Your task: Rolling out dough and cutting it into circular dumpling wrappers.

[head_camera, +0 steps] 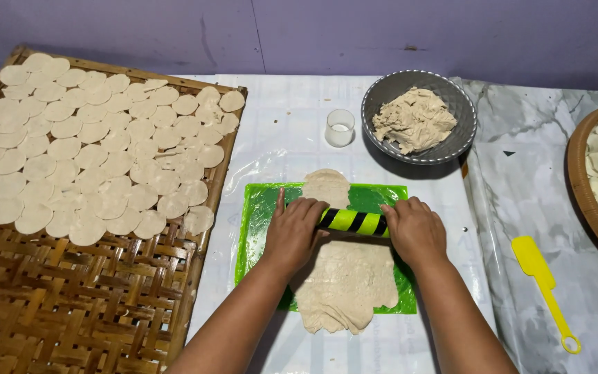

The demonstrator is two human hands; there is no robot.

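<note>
A yellow and black striped rolling pin [353, 221] lies across a flattened sheet of pale dough [346, 280]. The dough rests on a green plastic mat [261, 208] and sticks out past the mat's far and near edges. My left hand [293, 232] presses down on the pin's left end. My right hand [415, 230] presses on its right end. Both hands curl over the pin and hide its ends.
A woven bamboo tray [70, 305] at left carries several thin round dough discs [98, 149]. A grey bowl [389, 86] of raw dough and a small glass cup [340, 127] stand behind the mat. A yellow spatula [545, 287] lies right, beside a brown basket [579, 180].
</note>
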